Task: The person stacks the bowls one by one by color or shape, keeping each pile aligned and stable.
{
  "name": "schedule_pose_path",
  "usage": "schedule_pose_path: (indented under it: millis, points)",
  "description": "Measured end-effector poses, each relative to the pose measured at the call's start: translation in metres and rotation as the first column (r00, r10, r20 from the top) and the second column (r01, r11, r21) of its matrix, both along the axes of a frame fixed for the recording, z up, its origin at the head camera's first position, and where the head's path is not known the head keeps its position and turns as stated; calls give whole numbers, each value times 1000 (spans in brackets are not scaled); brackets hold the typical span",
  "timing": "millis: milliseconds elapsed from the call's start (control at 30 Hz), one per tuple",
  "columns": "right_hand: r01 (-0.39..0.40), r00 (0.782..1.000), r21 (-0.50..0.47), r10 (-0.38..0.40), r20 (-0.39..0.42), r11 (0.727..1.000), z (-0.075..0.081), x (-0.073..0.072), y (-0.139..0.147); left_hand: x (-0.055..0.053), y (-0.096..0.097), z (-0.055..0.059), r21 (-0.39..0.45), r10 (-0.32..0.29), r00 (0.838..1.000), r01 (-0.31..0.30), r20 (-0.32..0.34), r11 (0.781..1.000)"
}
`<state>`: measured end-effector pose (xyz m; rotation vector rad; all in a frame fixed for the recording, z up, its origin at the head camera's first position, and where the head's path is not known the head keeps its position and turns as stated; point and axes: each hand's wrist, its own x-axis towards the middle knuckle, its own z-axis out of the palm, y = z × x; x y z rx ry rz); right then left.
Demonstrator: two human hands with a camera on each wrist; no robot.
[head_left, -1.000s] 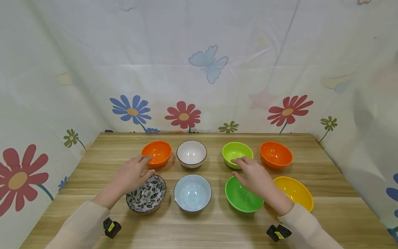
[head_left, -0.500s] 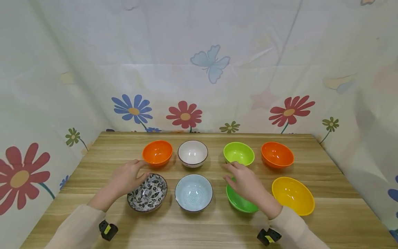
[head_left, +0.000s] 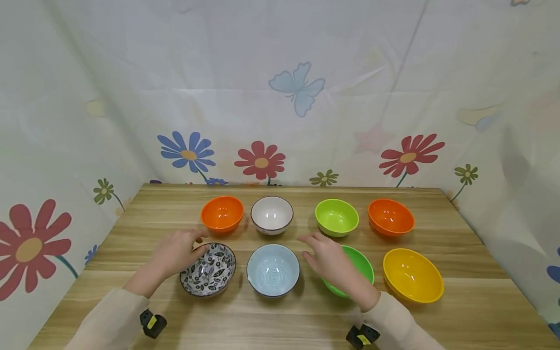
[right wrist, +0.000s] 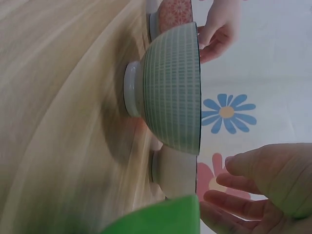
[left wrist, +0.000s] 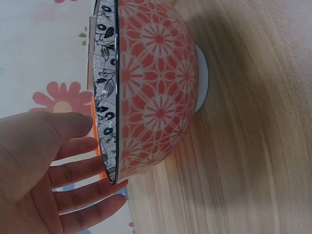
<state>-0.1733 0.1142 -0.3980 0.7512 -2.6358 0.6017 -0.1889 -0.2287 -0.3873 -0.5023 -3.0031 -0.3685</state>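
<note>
My left hand hovers at the upper left rim of a bowl with a black-and-white leaf pattern inside. In the left wrist view that bowl shows a red outside with white flowers, and the loosely bent fingers reach past its rim. My right hand is above the left part of a green bowl, fingers toward a light blue bowl. Nothing is held in it. The right wrist view shows the light blue bowl standing upright on its foot, apart from the right hand's fingers.
Along the back of the wooden table stand an orange bowl, a white bowl, a lime green bowl and another orange bowl. A yellow bowl is at front right. A flowered cloth hangs behind.
My right hand has moved left and slightly toward me, from the lime green bowl's rim to beside the light blue bowl. The left hand has drawn back slightly from the left orange bowl.
</note>
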Motion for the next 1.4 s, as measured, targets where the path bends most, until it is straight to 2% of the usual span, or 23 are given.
schedule_pose_path:
  millis: [200, 433, 600, 833, 1100, 1400]
  points:
    - [5, 1000, -24, -5, 5, 1000, -2, 1, -8, -1, -1, 1, 13, -1, 1000, 1, 12, 1000]
    - [36, 994, -98, -25, 106, 994, -3, 3, -16, -2, -2, 0, 19, 14, 1000, -14, 23, 1000]
    - [67, 990, -105, -53, 132, 992, -4, 5, -20, -4, -2, -2, 21, 10, 1000, -10, 7, 1000]
    - [55, 967, -110, -25, 254, 992, -5, 6, -23, -5, -2, -4, 32, 17, 1000, -18, 11, 999]
    - [61, 969, -101, -34, 245, 993, -9, 8, -24, -5, -2, -7, 26, 41, 998, -42, 36, 999]
    - [86, 969, -107, -58, 240, 990, -12, 8, -25, -5, -2, -10, 20, 29, 998, -30, 48, 999]
